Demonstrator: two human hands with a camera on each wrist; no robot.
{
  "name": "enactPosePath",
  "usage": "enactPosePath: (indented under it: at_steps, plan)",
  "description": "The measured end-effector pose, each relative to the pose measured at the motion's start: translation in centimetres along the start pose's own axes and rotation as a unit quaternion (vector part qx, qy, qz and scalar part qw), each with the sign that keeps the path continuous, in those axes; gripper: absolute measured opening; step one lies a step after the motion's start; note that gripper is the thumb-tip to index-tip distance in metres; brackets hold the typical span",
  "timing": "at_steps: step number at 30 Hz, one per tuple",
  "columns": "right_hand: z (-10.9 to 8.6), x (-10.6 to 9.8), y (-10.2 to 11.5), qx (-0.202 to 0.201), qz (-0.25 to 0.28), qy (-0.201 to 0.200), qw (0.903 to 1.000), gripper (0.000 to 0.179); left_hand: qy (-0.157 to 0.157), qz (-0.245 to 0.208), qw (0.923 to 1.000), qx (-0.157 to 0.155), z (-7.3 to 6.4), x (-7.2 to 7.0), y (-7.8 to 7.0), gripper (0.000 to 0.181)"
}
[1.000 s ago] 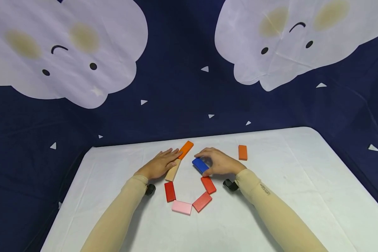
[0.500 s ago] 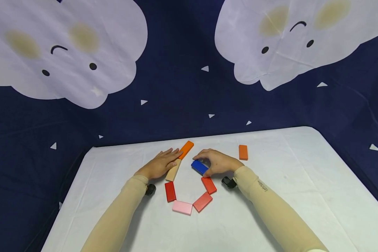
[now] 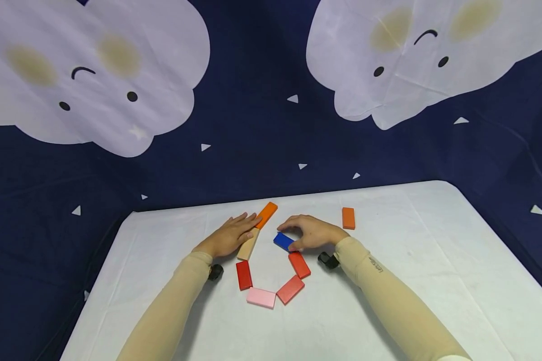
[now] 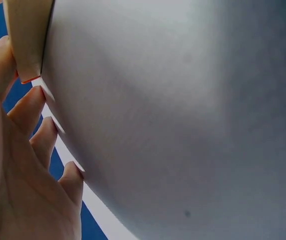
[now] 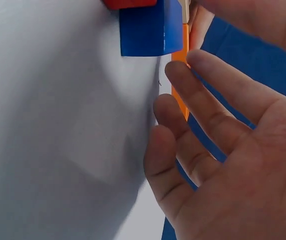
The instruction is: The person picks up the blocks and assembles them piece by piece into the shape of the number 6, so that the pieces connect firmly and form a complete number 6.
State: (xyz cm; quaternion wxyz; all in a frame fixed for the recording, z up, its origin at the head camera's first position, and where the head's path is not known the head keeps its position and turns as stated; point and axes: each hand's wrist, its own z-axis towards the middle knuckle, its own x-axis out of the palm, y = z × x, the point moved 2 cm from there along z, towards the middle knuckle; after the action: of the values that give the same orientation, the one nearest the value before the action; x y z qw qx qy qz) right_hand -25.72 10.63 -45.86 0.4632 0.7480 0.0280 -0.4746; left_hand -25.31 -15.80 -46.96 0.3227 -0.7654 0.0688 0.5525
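Note:
My left hand [image 3: 228,235] lies with fairly straight fingers over the plain wooden block [image 3: 247,245] and the end of the long orange block [image 3: 267,214]. In the left wrist view that wooden block [image 4: 28,37] stands beside the thumb. My right hand [image 3: 315,232] is around the blue block [image 3: 283,241], its thumb at the near end. The right wrist view has the blue block [image 5: 145,32] apart from the loosely bent fingers [image 5: 183,75]. At its near end the blue block meets a red block [image 3: 299,264].
A dark red block [image 3: 244,275], a pink block [image 3: 261,297] and a light red block [image 3: 291,289] continue the curved row on the white table [image 3: 366,311]. A separate orange block [image 3: 348,218] lies to the right, near the back edge.
The blue block has shifted slightly left and turned, its near end now close against the red block. My right fingers have eased off it. The left hand stays still.

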Motion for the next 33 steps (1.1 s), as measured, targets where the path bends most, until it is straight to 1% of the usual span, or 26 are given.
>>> enactPosePath:
  at_steps: [4, 6, 15, 26, 33]
  plan:
    - [-0.3, -0.1, 0.0, 0.005, 0.000, -0.016, 0.9999, 0.047, -0.001, 0.002, 1.0000, -0.001, 0.0, 0.0, 0.0, 0.054]
    - [-0.4, 0.0, 0.0, 0.000, -0.001, -0.019, 0.9998, 0.046, -0.001, 0.003, 1.0000, -0.003, -0.1, 0.1, 0.0, 0.054]
    - [-0.9, 0.4, -0.4, -0.015, 0.007, -0.019, 0.9997, 0.043, 0.000, 0.001, 1.0000, -0.006, 0.0, 0.1, 0.0, 0.055]
    - [-1.2, 0.4, -0.5, -0.007, 0.032, -0.016, 0.9993, 0.041, 0.001, 0.001, 1.0000, 0.000, 0.1, 0.1, 0.0, 0.055]
    - [-1.3, 0.4, -0.7, -0.007, 0.036, -0.013, 0.9992, 0.040, 0.000, 0.003, 1.0000, -0.006, 0.1, 0.0, 0.0, 0.055]
